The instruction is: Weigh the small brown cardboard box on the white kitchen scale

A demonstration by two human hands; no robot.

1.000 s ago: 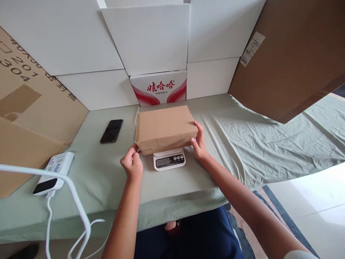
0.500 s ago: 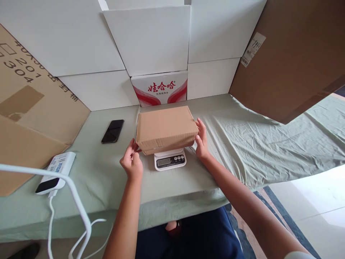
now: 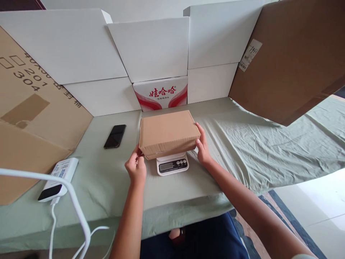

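Note:
A closed brown cardboard box (image 3: 168,131) sits over a white kitchen scale (image 3: 173,166) and hides most of its platform. Only the scale's front, with a grey display and round buttons, shows; no reading can be made out. My left hand (image 3: 137,166) is curled at the box's lower left front corner, its fingertips partly hidden beneath the edge. Against the right end, my right hand (image 3: 203,145) grips the box with the thumb in front and fingers behind. Whether the box's weight rests on the scale or on my hands, I cannot tell.
A black phone (image 3: 115,136) lies left of the box. Farther left are a white device (image 3: 59,178) with a plugged-in cable and a curved white tube (image 3: 72,190). White boxes (image 3: 153,50) line the back, with large cartons (image 3: 291,61) at either side. Green cloth (image 3: 258,144) covers the table.
The whole view has shifted slightly downward in the picture. My left fingers have closed in at the box's corner, and my right hand sits tighter against its end.

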